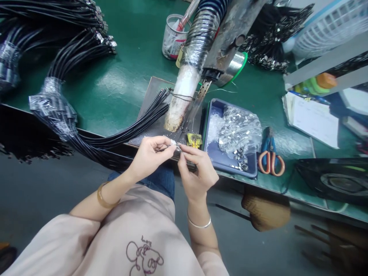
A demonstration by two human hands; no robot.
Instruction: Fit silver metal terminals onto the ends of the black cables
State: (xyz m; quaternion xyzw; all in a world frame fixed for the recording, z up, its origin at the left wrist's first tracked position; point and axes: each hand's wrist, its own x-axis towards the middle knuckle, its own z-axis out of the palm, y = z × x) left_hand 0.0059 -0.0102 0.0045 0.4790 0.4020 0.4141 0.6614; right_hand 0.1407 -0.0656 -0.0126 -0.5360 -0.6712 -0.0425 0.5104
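Head view: both hands meet at the near edge of the dark metal work plate (149, 96), just in front of the yellow clip fixture (194, 140). Left hand (149, 155) is pinched on the end of a thin black cable (138, 128) from the fanned bundle lying across the plate. Right hand (197, 172) is pinched on a small shiny metal connector shell (178, 146), fingertips of both hands touching at the joint. Can't tell whether the shell is already seated on the cable end.

Handling, my read: shell is tiny, light, thin stamped metal, slippery and easy to crush or drop, so hold it by the flat sides with fingertip pads only. Cable is limp and springy; grip close behind the tip or it flops off line.

More shells sit in a clear plastic bag in the blue plastic tray (214, 111), just right of the fixture. Orange-handled scissors (270, 157) lie beside the tray. Foil-wrapped hose (198, 42) hangs over the plate.
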